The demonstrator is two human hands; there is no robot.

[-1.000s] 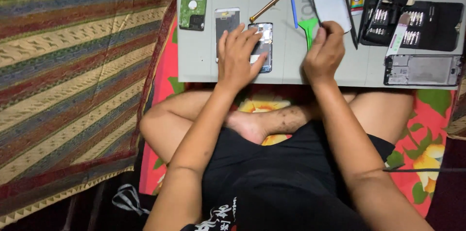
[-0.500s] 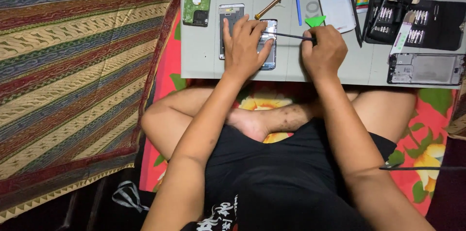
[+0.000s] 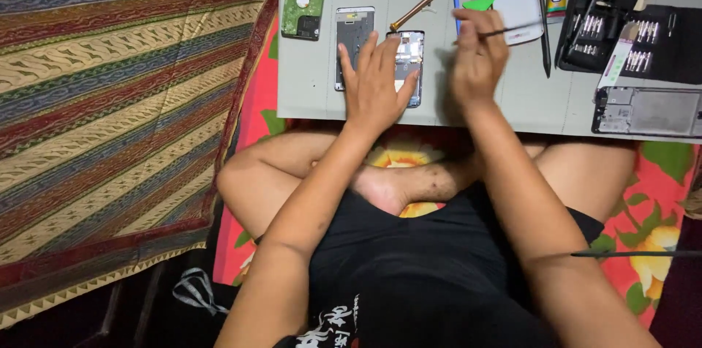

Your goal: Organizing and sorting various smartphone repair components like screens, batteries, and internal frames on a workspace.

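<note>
Grey mat (image 3: 322,92): we work on an opened phone (image 3: 409,59).
Our left hand (image 3: 376,85) lies flat, fingers spread, on the phone; our right hand (image 3: 477,63) grips a thin dark tool (image 3: 504,30). A black case (image 3: 636,44) holds screwdriver bits (image 3: 638,61).

Opened phone (image 3: 409,63) flat on mat (image 3: 314,92)
</note>
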